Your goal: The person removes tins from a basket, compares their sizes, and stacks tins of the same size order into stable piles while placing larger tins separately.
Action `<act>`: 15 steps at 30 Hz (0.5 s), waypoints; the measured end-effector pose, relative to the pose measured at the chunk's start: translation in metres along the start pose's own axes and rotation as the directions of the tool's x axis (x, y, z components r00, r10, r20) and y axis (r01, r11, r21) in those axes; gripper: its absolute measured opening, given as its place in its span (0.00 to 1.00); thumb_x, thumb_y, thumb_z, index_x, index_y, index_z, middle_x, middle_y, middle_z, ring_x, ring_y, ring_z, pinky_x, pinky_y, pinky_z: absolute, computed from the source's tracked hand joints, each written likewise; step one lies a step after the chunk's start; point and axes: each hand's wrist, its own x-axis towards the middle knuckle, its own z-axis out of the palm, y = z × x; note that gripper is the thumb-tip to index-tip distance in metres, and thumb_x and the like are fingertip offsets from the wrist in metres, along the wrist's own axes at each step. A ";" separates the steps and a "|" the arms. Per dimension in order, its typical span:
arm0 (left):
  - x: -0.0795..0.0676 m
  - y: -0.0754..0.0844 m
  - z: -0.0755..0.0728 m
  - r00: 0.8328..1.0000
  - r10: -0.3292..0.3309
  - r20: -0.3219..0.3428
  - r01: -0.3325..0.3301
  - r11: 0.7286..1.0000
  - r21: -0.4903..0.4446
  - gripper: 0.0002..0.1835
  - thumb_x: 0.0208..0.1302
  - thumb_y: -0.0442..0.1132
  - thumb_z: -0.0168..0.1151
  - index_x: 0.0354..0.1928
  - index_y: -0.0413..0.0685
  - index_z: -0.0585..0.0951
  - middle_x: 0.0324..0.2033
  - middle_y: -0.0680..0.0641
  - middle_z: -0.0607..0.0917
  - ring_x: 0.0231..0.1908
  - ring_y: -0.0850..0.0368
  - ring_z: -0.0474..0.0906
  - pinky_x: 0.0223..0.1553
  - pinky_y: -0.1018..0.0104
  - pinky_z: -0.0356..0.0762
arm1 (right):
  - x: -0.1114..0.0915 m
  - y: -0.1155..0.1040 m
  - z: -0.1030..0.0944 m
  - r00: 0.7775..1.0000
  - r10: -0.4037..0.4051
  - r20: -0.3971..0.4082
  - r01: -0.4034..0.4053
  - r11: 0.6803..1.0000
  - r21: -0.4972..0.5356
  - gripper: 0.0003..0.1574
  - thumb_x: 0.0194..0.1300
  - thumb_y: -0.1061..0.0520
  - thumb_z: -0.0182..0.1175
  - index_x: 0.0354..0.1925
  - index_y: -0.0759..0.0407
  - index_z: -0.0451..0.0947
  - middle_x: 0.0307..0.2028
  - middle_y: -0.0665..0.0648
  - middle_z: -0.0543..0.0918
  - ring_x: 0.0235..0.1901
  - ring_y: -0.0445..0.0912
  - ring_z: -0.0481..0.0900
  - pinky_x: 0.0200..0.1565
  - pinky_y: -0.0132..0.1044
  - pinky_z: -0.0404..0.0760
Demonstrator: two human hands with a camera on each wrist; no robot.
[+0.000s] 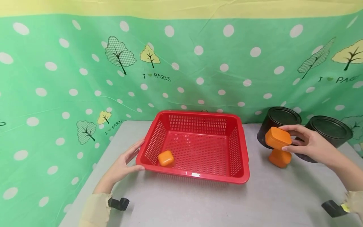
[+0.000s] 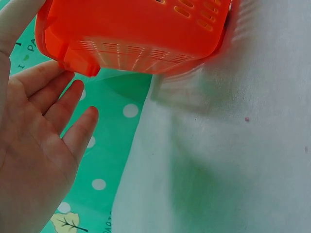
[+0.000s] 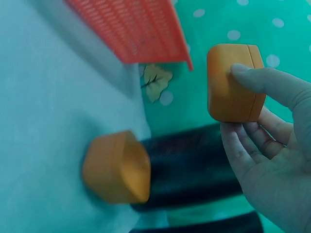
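Observation:
A red plastic basket [image 1: 195, 148] with slotted walls stands on the table, one small orange box [image 1: 166, 158] inside its front left corner. My left hand [image 1: 124, 162] touches the basket's left end near the front corner, fingers fairly straight and spread, as the left wrist view also shows. Between thumb and fingers, my right hand [image 1: 310, 143] holds a rounded orange box [image 3: 233, 83] with a seam near one end. Another orange box [image 3: 116, 167] rests on the table below it, apart from it in the right wrist view and partly covered in the head view.
Two black cylindrical cans [image 1: 279, 118] [image 1: 329, 129] stand at the back right, behind and beside my right hand. A green dotted cloth [image 1: 198, 63] hangs behind the grey tabletop [image 1: 198, 205] and along its left side.

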 end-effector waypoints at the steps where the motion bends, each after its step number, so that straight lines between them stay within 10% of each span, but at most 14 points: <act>1: 0.000 0.000 0.000 1.000 0.002 -0.002 -0.002 1.000 0.000 0.51 0.54 0.30 0.74 0.78 0.51 0.57 0.78 0.44 0.56 0.70 0.81 0.57 0.66 0.85 0.62 | -0.001 0.003 0.000 1.000 0.002 -0.007 -0.002 1.000 0.001 0.36 0.61 0.61 0.70 0.64 0.57 0.67 0.54 0.29 0.71 0.48 0.17 0.72 0.45 0.08 0.73; 15: -0.001 0.003 -0.001 1.000 -0.004 0.004 0.004 1.000 -0.005 0.51 0.54 0.30 0.73 0.78 0.51 0.57 0.79 0.44 0.55 0.70 0.81 0.57 0.68 0.83 0.61 | -0.015 0.038 0.008 0.997 0.047 -0.066 -0.050 0.998 -0.048 0.41 0.58 0.59 0.73 0.63 0.69 0.63 0.50 0.23 0.66 0.44 0.11 0.66 0.40 0.06 0.72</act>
